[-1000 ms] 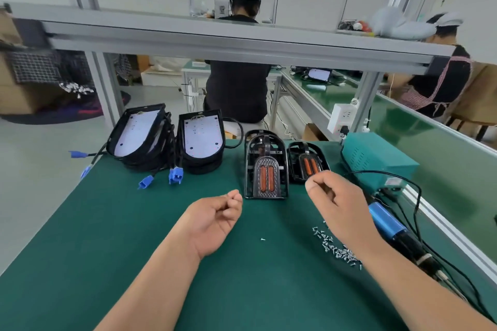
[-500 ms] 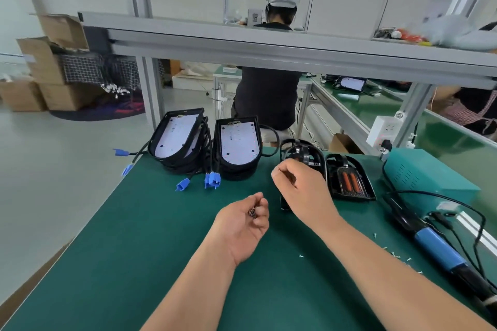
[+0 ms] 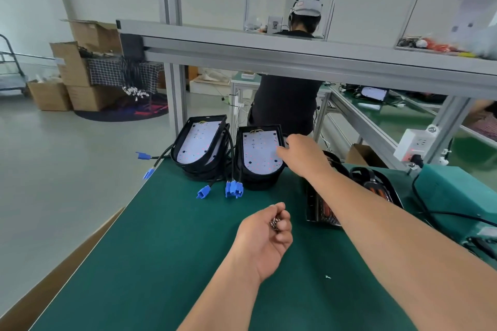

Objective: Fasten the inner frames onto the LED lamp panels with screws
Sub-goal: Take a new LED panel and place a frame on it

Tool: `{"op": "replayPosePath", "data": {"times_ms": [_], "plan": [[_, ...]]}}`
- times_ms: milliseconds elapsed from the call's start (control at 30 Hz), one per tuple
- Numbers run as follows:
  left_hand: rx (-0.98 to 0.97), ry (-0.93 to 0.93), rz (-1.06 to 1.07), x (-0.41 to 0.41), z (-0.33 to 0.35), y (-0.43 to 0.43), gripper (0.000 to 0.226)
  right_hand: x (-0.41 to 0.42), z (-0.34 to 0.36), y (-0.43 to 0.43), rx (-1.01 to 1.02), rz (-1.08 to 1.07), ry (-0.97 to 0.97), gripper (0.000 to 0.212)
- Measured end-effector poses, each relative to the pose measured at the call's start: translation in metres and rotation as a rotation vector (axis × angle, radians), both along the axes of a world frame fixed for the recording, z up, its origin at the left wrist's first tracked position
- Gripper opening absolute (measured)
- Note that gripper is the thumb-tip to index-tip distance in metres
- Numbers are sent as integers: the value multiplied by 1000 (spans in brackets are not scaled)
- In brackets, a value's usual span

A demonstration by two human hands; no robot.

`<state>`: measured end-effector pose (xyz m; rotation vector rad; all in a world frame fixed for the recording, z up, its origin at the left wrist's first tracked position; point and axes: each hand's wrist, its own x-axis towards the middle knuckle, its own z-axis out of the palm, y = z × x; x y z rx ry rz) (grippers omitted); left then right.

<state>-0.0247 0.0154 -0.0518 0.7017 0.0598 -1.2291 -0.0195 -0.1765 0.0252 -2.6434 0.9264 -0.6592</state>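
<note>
Two stacks of black LED lamp panels with white faces stand at the back of the green table: a left stack [image 3: 199,142] and a right stack [image 3: 259,153]. My right hand [image 3: 301,153] reaches onto the right stack, with its thumb on the white face and its fingers curled at the right rim. Nearer to me, my left hand [image 3: 265,234] is curled round a small heap of screws [image 3: 275,223]. Two black inner frames with orange inserts lie to the right. My right forearm partly hides the nearer one [image 3: 321,209]; the other [image 3: 376,183] lies beyond the arm.
Blue cable connectors [image 3: 234,188] trail from the panel stacks over the green table [image 3: 161,250]. One loose screw [image 3: 327,276] lies near my right forearm. A teal box [image 3: 457,191] with black cables stands at the right. A low aluminium beam [image 3: 269,54] crosses overhead; a person sits behind it.
My right hand has moved from the inner frames left and back onto the right panel stack. My left hand still holds the screws. The view has turned to the left.
</note>
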Motion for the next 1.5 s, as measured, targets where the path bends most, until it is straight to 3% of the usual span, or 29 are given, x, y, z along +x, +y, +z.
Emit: {"op": "replayPosePath", "data": {"times_ms": [200,500,600,733,833,933,1033,1167,1233,1300,1367,1500], "plan": [[9,-20,0,0,-2,-2,12,4,0,2,22,1,-60,34],[-1,-144,23,-1,-5,-4,17,-54,-1,19,109,11,-411,6],[-16,-227,62,0,-3,-5,10,-86,-8,37,249,47,-526,13],[-19,-291,139,7,-5,-4,38,-126,-20,72,420,104,-591,13],[-11,-341,89,7,-1,-2,16,-149,-30,100,608,147,-653,14],[-6,-290,42,11,2,2,41,-171,-42,120,764,199,-661,10],[11,-318,-4,21,-4,3,43,-192,-53,138,924,230,-643,8],[34,-500,-47,22,-5,2,53,-216,-58,148,1078,227,-604,22],[83,-572,-87,17,-1,6,39,-227,-60,151,1132,211,-577,35],[133,-686,-75,17,-1,7,44,-239,-62,154,1169,221,-529,43],[234,-896,25,21,2,10,46,-253,-63,158,1209,237,-491,49],[633,-1370,368,49,2,24,37,-284,-62,155,1261,232,-488,56]]}}
